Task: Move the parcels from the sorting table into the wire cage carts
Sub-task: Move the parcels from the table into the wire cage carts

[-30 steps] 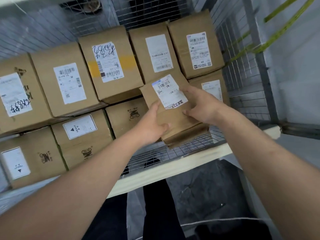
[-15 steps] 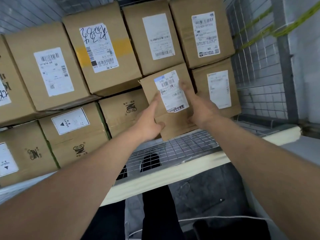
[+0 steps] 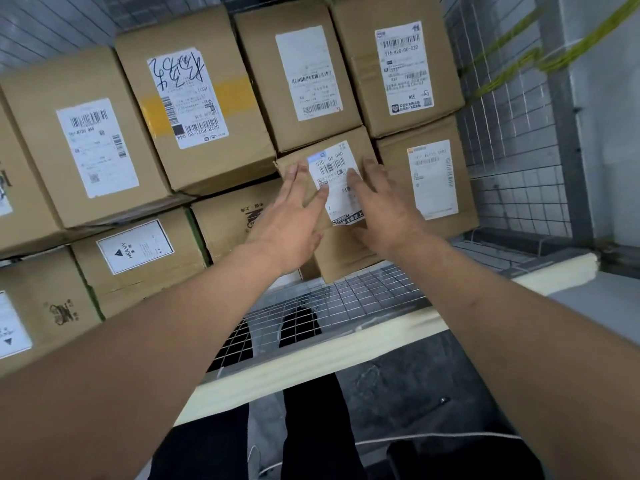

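Observation:
A small brown parcel (image 3: 343,252) with a white barcode label stands upright on the mesh floor of the wire cage cart (image 3: 349,299), wedged into the lower row of stacked boxes. My left hand (image 3: 294,209) lies flat against its left face with the fingers stretched out and apart. My right hand (image 3: 384,206) rests flat on its right side, fingers extended over the label. Neither hand curls around the parcel. The parcel's lower left corner is hidden behind my left hand.
Several labelled cardboard boxes fill the cart in two rows: one with yellow tape (image 3: 194,116), one marked HEAVY (image 3: 138,251), one at the right (image 3: 433,181). A mesh side wall (image 3: 512,168) closes the right. A cream front rail (image 3: 329,355) runs below the bare mesh.
The parcel went from tilted in both hands to upright against the stack. My fingers have come off its edges and now lie flat on its face.

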{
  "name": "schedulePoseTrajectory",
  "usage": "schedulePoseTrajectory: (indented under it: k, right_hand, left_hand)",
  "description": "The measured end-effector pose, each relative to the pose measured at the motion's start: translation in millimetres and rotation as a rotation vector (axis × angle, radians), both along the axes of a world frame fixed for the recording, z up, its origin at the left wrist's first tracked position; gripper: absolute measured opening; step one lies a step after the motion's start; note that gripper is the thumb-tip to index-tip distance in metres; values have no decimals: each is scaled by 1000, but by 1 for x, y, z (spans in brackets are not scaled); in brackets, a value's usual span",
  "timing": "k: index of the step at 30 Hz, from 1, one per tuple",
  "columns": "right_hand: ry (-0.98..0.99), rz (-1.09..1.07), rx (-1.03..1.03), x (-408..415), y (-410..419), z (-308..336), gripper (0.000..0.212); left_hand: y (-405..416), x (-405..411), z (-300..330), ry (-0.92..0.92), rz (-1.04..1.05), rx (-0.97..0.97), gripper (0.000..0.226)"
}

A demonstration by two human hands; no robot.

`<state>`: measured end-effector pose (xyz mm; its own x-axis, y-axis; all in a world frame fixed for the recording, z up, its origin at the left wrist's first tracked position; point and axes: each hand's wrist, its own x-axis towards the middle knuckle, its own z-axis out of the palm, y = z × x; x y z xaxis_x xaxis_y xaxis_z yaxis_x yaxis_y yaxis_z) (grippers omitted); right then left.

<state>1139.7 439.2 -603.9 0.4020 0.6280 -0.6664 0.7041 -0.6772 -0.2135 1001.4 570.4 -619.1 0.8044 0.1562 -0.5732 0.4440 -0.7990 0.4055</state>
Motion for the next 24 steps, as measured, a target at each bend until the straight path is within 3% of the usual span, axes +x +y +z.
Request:
schedulePoseTrajectory:
  k: [11, 17, 24]
  right_hand:
    - [28, -130, 99, -13, 9, 11, 69]
    - [-32, -278, 167, -42, 11, 77, 55]
    - [-174, -408, 253, -84, 11, 178, 59]
  left_hand:
    - [19, 5, 20, -24, -187, 111, 69]
    - [45, 3, 86, -36, -265, 129, 59]
    - [73, -17, 188, -134, -461, 203, 64]
